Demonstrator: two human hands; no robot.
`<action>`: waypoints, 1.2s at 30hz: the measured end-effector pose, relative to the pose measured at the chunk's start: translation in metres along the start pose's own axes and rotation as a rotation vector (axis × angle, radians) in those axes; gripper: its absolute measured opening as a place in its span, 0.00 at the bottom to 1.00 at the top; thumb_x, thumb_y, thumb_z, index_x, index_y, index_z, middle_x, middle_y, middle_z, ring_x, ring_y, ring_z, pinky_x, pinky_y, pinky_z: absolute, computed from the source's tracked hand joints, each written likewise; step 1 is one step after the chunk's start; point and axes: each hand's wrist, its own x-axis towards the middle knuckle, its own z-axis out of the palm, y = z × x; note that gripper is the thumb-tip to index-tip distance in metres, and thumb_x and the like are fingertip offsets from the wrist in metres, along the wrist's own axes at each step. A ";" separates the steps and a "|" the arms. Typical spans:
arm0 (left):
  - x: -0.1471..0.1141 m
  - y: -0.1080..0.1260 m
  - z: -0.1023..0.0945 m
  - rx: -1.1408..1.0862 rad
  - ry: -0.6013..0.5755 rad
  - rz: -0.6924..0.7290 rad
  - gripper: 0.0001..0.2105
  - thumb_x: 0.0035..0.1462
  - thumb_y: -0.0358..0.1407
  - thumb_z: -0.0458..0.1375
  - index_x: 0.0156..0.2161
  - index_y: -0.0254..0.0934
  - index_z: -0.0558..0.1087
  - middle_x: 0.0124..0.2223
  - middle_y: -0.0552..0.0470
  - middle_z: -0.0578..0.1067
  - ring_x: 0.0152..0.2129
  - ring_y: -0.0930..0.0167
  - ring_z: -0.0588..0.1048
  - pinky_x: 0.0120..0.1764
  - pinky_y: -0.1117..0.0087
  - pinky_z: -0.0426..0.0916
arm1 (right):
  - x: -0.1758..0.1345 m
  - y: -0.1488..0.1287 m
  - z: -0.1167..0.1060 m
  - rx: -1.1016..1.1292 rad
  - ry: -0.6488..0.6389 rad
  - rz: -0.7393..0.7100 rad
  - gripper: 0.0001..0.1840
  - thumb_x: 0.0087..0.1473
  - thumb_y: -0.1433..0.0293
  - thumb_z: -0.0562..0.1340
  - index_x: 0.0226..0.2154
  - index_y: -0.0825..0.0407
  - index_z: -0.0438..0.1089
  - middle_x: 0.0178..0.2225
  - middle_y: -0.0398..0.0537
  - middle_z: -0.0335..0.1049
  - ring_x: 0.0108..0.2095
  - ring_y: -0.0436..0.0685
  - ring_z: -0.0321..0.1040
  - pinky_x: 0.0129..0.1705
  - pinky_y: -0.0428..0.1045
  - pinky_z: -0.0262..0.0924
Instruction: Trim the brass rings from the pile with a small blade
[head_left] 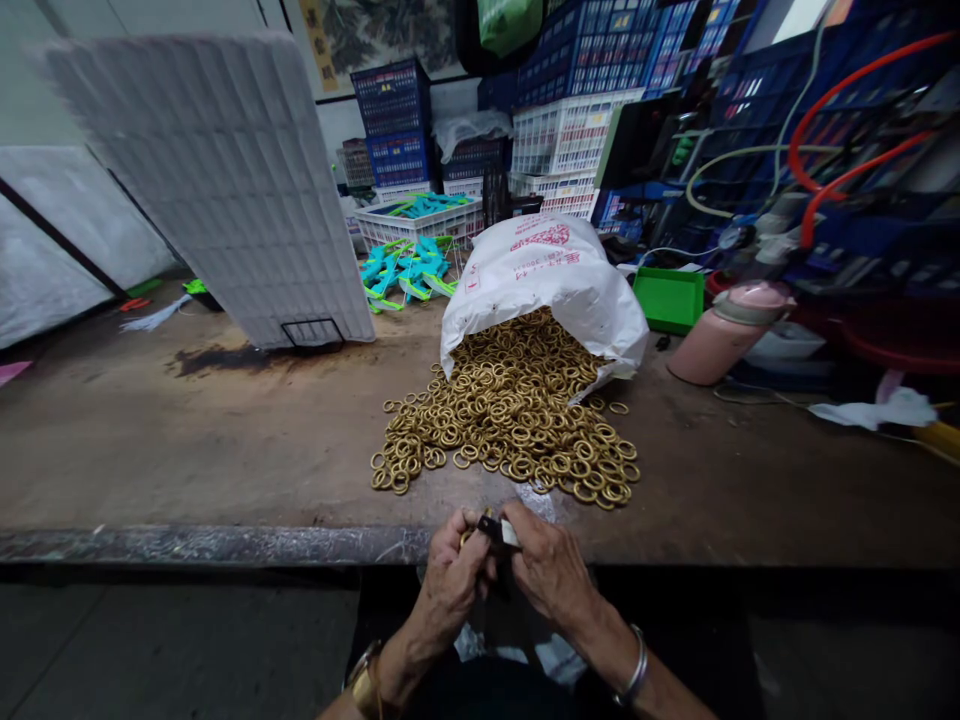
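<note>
At the front edge of the table, my left hand (448, 570) is closed, with a gold-coloured ring (465, 538) partly visible between its fingers. My right hand (549, 562) meets it, pinching a small black-and-white piece (510, 534) whose dark end lies against the left fingertips. Its exact kind is too small to tell. Just beyond both hands spreads a heap of gold-coloured rings (502, 420), spilling from the mouth of a white woven sack (555, 270) with red print. The fingers partly hide what they hold.
A tall white ribbed panel (217, 180) stands on the left of the wooden table (187, 450). Turquoise and green plastic parts (412, 268) lie behind the rings. To the right are a green tray (669, 298) and a pink bottle (727, 335). Stacked crates (577, 130) fill the back.
</note>
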 end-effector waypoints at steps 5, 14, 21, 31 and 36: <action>0.001 -0.003 -0.002 0.052 -0.017 0.021 0.16 0.50 0.49 0.52 0.29 0.37 0.60 0.17 0.60 0.62 0.12 0.80 0.56 0.16 0.79 0.50 | -0.001 0.000 0.001 -0.020 -0.006 0.018 0.14 0.37 0.80 0.48 0.29 0.51 0.60 0.25 0.45 0.68 0.27 0.52 0.65 0.27 0.45 0.49; 0.000 0.003 -0.008 0.178 -0.093 0.146 0.14 0.52 0.47 0.51 0.30 0.35 0.63 0.20 0.58 0.63 0.16 0.78 0.58 0.22 0.76 0.54 | 0.004 -0.002 -0.005 0.027 -0.114 0.044 0.11 0.42 0.79 0.47 0.29 0.51 0.59 0.23 0.43 0.66 0.25 0.52 0.63 0.26 0.44 0.47; 0.002 0.001 -0.018 0.220 -0.141 0.139 0.12 0.54 0.44 0.51 0.30 0.35 0.65 0.21 0.58 0.62 0.18 0.77 0.58 0.23 0.76 0.54 | 0.006 0.001 -0.009 0.023 -0.196 -0.019 0.12 0.40 0.79 0.48 0.29 0.51 0.59 0.22 0.42 0.64 0.24 0.51 0.60 0.26 0.45 0.44; -0.002 0.008 -0.020 0.196 -0.190 0.139 0.13 0.53 0.45 0.52 0.30 0.35 0.66 0.21 0.57 0.62 0.18 0.77 0.57 0.23 0.76 0.53 | 0.005 0.005 -0.012 0.131 -0.300 -0.065 0.11 0.42 0.79 0.48 0.28 0.50 0.60 0.21 0.40 0.62 0.23 0.49 0.56 0.26 0.44 0.44; -0.012 0.016 -0.018 0.103 -0.184 0.060 0.13 0.54 0.45 0.51 0.31 0.35 0.65 0.19 0.58 0.61 0.16 0.78 0.57 0.20 0.77 0.51 | 0.011 0.008 -0.004 -0.057 -0.258 -0.065 0.14 0.39 0.79 0.50 0.31 0.51 0.61 0.21 0.42 0.63 0.23 0.50 0.57 0.25 0.45 0.41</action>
